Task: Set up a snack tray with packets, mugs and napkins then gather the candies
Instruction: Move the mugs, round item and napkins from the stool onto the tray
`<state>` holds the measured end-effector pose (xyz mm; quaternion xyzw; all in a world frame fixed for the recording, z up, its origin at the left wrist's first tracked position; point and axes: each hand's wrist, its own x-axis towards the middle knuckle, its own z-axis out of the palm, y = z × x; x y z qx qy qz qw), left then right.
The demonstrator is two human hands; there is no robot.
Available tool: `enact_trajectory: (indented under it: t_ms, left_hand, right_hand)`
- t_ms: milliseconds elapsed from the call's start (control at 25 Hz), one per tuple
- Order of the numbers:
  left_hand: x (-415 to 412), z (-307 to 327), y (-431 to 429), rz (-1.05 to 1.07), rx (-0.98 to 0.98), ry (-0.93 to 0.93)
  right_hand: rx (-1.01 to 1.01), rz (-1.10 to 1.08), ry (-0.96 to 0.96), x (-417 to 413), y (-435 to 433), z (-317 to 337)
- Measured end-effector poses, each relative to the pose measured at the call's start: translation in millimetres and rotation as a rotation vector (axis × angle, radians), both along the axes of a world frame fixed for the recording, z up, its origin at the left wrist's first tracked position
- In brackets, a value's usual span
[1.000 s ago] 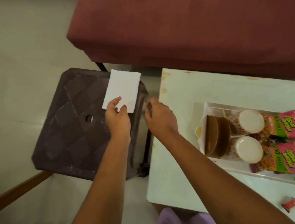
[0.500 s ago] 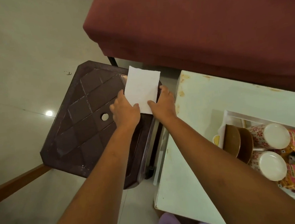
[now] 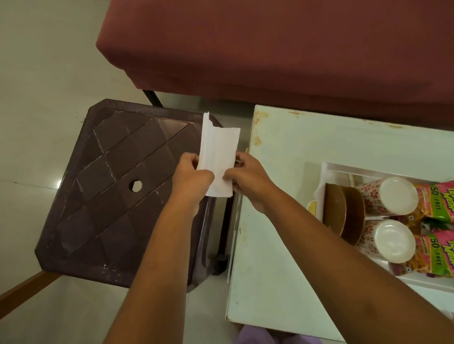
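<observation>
At nine o'clock the brown stool [image 3: 118, 192] serves as a working surface below the fold. Over its right edge the left hand [image 3: 193, 179] pinches the white napkin [image 3: 219, 158] by its left side, fingers closed on the paper; the right hand [image 3: 248, 179] pinches the opposite edge, so the two can press a lengthwise crease. Half a second ago the napkin was a flat, wider sheet; now it is doubled narrower. At three o'clock the tray [image 3: 329, 167] on the white table [image 3: 282, 249] holds mugs [image 3: 387, 199] and snack packets [image 3: 442, 202], awaiting it.

A home living room: maroon sofa [image 3: 291, 42], plastic stool [image 3: 117, 187], white table [image 3: 282, 249].
</observation>
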<state>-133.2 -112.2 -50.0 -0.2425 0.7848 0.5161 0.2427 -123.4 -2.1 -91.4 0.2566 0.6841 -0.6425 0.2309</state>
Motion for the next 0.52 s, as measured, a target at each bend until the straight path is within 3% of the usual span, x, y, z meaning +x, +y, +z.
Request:
enact_trajectory:
  t_ms: [120,240,520]
  left_hand:
    - [19,7,23,-0.017,0.164,-0.029]
    - [35,5,53,0.077,0.286,-0.077]
    - [73,-11,120,0.043,0.203,-0.008]
  right_hand:
    - [-0.106,-0.102,0.002,21,20,4]
    - [-0.089,-0.157,0.001,43,43,2]
    - [0.017,-0.264,0.008,89,104,4]
